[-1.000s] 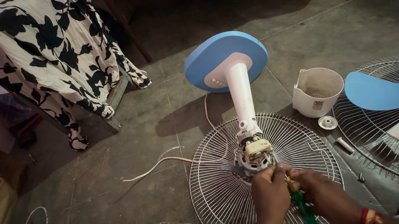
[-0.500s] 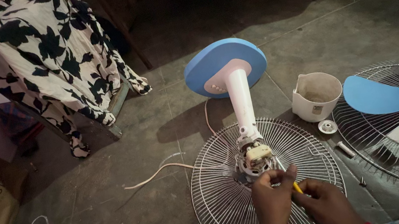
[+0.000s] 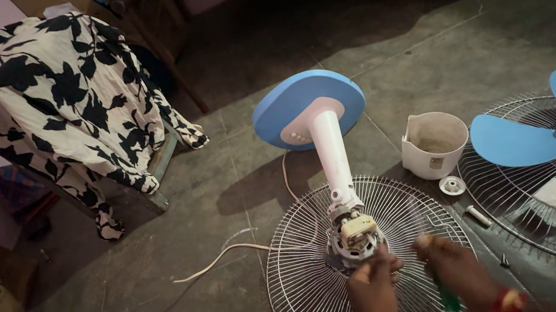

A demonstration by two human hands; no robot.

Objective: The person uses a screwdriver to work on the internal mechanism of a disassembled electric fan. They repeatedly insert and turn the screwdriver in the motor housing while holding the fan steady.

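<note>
Left hand fingers touch fan motor; right hand closed around green screwdriver; white cup right of motor.

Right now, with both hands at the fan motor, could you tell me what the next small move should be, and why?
Probably steady the motor with the left hand and bring the screwdriver tip back onto it: the right hand is blurred, and the tool points away from the motor on the rear grille.
</note>
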